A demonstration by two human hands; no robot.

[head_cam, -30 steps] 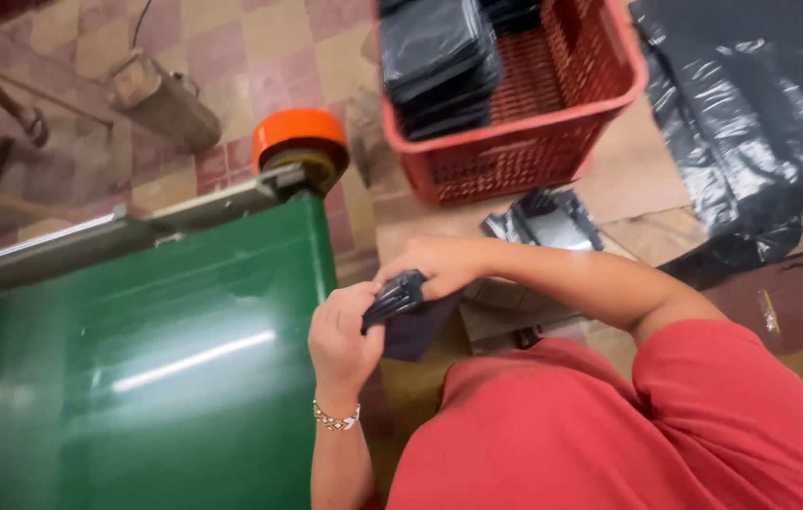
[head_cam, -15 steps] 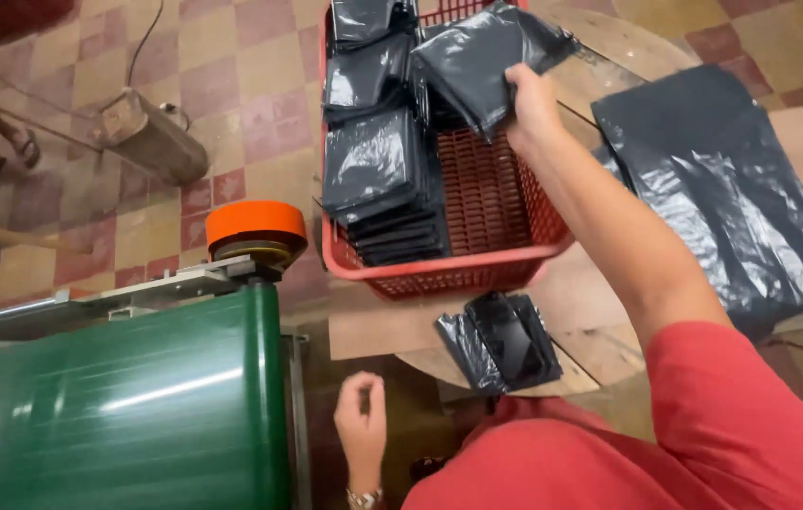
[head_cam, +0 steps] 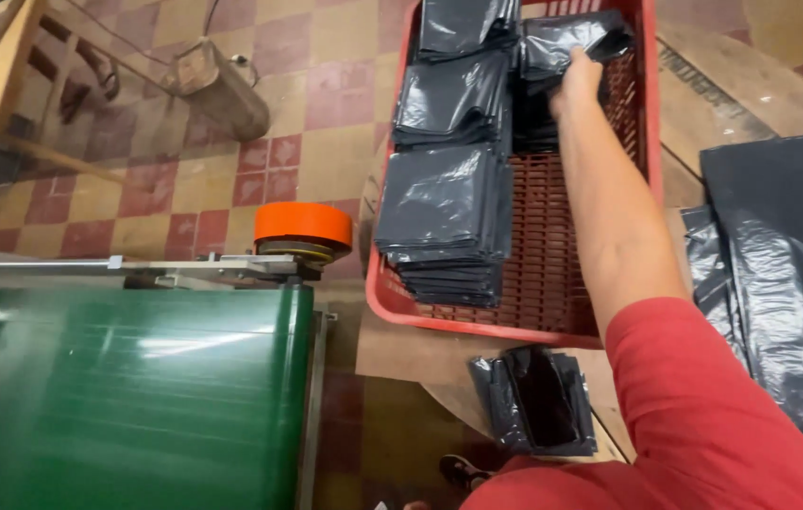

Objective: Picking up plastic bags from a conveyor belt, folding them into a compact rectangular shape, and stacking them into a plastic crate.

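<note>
Far end of the red crate (head_cam: 515, 326): right hand (head_cam: 576, 80) is stretched out over it, fingers curled down onto a folded black bag (head_cam: 566, 42) at the top right stack, pinching its edge. Arm runs straight up from the red sleeve (head_cam: 703, 406) at bottom right.

Left hand is out of frame, so can't tell its state.

Crate contents: three stacks of folded black bags down the left side, biggest stack (head_cam: 444, 222) nearest the camera, a second stack (head_cam: 453, 99) behind it, a third stack (head_cam: 467, 24) at the far rim. Right half of the crate floor is mostly bare red grid, except the pile under the hand.

Crate sits on a round wooden tabletop (head_cam: 732, 94). Just below the crate's near rim, a small pile of black bags (head_cam: 538, 401) lies loose on the tabletop, not touching the crate. At the right edge, large sheets of black plastic (head_cam: 784, 283) lie spread flat, well apart from the hand.

Left side: green machine cover (head_cam: 127, 397) fills the lower corner, with an orange tape roll (head_cam: 303, 225) on a metal arm at its top right, just beside the crate's left wall. Checkered tile floor (head_cam: 260, 161) behind. A shoe (head_cam: 463, 469) is visible at the bottom, under the tabletop edge.
</note>
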